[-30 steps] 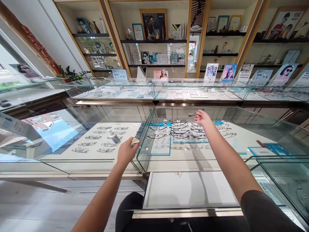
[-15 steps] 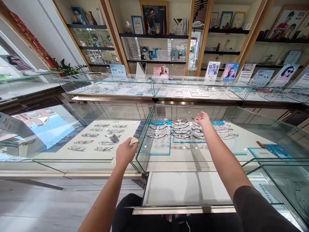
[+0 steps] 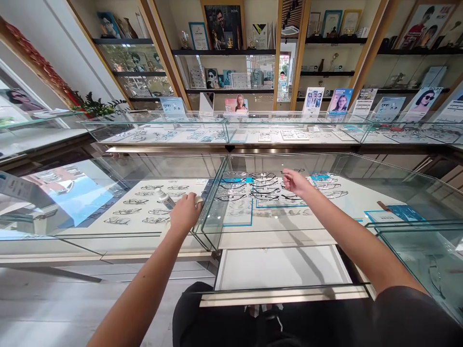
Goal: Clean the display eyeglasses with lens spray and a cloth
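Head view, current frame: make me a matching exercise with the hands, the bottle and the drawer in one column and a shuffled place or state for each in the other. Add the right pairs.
Column one
1. Left hand
2. Right hand
3. White bottle
4. Drawer

Column two
A. Pulled out below the glass showcase
B. At the rows of eyeglasses in the picture's right half
C. Left of the pale cloth in the picture
D. Gripping the pale cloth

Pairs: 1-D, 2-B, 3-C, 4-A
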A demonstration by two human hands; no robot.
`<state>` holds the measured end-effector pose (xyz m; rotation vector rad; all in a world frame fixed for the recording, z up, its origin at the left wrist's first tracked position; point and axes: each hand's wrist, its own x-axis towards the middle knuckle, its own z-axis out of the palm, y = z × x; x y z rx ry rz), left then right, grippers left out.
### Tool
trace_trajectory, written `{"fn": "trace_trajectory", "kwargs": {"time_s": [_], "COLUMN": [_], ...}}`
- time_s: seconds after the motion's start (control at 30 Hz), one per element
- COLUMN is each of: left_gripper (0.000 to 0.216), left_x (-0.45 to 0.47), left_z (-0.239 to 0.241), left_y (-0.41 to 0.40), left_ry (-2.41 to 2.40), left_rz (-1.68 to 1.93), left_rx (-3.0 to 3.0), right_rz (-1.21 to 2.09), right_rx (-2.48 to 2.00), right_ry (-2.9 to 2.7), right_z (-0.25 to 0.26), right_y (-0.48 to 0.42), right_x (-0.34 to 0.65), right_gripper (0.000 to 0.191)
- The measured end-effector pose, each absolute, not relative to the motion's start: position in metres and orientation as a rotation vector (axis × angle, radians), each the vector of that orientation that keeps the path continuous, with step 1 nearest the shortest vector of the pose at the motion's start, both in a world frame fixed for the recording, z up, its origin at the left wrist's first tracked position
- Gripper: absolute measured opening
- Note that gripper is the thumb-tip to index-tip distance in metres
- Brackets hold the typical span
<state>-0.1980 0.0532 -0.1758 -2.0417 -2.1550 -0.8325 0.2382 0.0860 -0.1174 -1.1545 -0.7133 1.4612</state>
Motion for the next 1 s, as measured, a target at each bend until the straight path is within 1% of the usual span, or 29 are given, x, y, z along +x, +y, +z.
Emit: {"fn": "trace_trajectory", "kwargs": {"time_s": [0.07, 0.17, 0.27, 0.33, 0.4, 0.5, 0.57, 0.67, 0.8, 1.0], "left_gripper": [0.027, 0.025, 0.03, 0.034, 0.03, 0.026, 0.023, 0.018, 0.023, 0.021], "left_x": [-0.199, -0.189, -0.157, -0.124, -0.088, -0.038, -0.014, 0.006, 0.011, -0.001], "left_z": [-0.17, -0.157, -0.142, -0.133, -0.127, -0.125, -0.128, -0.135, -0.14, -0.131], "left_y": [0.055, 0.052, 0.05, 0.052, 0.057, 0.068, 0.076, 0.087, 0.092, 0.074], "left_ry": [-2.135, -2.092, -1.966, -1.833, -1.694, -1.314, -1.203, -1.148, -1.12, -1.095], "left_rz": [-0.805, -0.65, -0.531, -0.488, -0.457, -0.345, -0.293, -0.245, -0.224, -0.263], "left_rx": [-2.048, -2.082, -2.177, -2.288, -2.404, -2.623, -2.675, -2.713, -2.729, -2.751], "right_rz": [1.45, 1.422, 1.378, 1.326, 1.307, 1.296, 1.289, 1.282, 1.253, 1.197], "right_rx": [-1.21, -1.281, -1.321, -1.345, -1.338, -1.304, -1.281, -1.253, -1.245, -1.25], "right_ry": [-0.837, -0.979, -1.071, -1.186, -1.246, -1.263, -1.268, -1.307, -1.356, -1.405], "right_z": [-0.122, -0.13, -0.141, -0.15, -0.159, -0.169, -0.172, -0.172, -0.169, -0.164], "right_y": [0.052, 0.008, -0.019, -0.027, -0.031, -0.036, -0.041, -0.049, -0.056, -0.056], "right_x": [0.241, 0.255, 0.272, 0.282, 0.289, 0.294, 0.296, 0.3, 0.306, 0.303], "right_gripper": [0.05, 0.063, 0.071, 0.073, 0.073, 0.07, 0.068, 0.064, 0.06, 0.05]}}
